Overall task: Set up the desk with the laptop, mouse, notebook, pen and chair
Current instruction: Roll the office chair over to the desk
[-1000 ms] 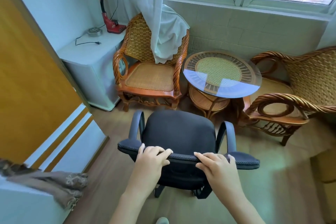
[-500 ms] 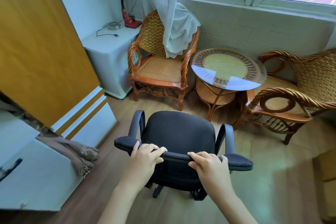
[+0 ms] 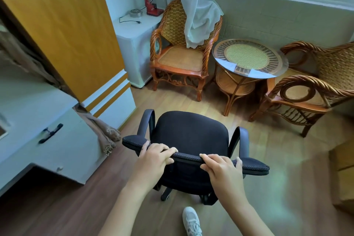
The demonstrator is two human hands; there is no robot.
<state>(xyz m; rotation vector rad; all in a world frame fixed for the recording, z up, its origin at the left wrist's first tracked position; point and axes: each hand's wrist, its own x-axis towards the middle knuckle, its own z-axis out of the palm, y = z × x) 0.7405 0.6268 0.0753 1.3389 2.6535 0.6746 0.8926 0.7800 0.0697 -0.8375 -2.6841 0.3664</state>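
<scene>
The black office chair (image 3: 189, 134) stands on the wood floor (image 3: 287, 159), its seat facing away toward the rattan armchair (image 3: 182, 51) and round glass table (image 3: 249, 57), open floor on its right. The white bench (image 3: 47, 140) sits close on its left. Both hands, left hand (image 3: 155, 157) and right hand (image 3: 222, 170), clasp the backrest's top edge, palms down, forearms reaching forward.

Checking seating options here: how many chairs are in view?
3: a black office chair gripped at its backrest, a wicker armchair under the curtain, another wicker armchair at right, partly cut off.
</scene>
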